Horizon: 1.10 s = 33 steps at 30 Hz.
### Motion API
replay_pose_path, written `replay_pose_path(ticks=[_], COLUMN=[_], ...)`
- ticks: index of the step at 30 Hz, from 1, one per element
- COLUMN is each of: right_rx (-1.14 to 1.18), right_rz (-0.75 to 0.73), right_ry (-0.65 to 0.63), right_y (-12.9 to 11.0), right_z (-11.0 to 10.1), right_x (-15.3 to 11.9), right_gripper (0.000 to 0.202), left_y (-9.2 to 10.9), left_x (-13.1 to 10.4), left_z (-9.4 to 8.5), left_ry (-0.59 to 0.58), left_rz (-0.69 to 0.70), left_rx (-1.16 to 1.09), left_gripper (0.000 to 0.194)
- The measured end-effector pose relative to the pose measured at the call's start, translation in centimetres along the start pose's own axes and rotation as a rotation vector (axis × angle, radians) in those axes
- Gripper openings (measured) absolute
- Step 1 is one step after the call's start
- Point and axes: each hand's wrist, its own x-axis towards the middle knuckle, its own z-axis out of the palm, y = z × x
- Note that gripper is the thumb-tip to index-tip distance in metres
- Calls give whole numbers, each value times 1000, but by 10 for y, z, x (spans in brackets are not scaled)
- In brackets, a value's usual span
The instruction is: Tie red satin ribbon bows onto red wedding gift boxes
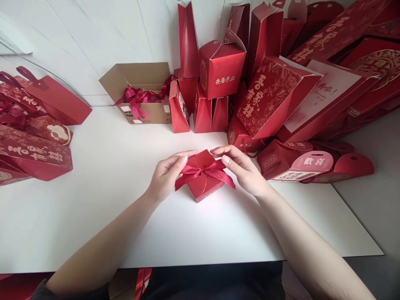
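- The red box (206, 186) lay on the white table (103, 179), wearing a ribbon bow (202, 171).
- Nine o'clock of it: left hand (165, 175), narrow grip at the bow.
- Three o'clock: right hand (246, 171), likewise; I couldn't tell if either pinched.
- Eleven o'clock: open carton (151, 112).

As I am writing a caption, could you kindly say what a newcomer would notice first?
The small red box with its bow, mid-picture between the left hand and right hand, would probably come first. Next might be the crowded red packages at upper right, then the cardboard box of ribbons by the wall.
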Motion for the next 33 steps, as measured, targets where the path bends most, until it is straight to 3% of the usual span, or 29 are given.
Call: replay_pose_path(ticks=[6,10,14,19,26,33], right_rx=[-445,-545,-289,31,7,-20], right_rz=[44,170,288,205,124,58], right_ry=[105,40,-126,-178,-157,-191], right_y=[-26,-26,-17,-16,-20,-15], right_z=[6,-1,-7,-9,-6,-12], right_x=[-17,-18,-14,-13,-13,-12], right_gripper=[31,37,37,25,19,16], left_y=[0,0,0,3,6,-4], left_x=[0,1,3,3,2,4], left_z=[-7,-10,-12,-16,-18,-15], left_ry=[-59,-54,-10,-13,5,-9], left_rz=[69,67,120,122,119,88], left_rx=[58,89,192,225,284,101], left_gripper=[33,32,32,40,39,40])
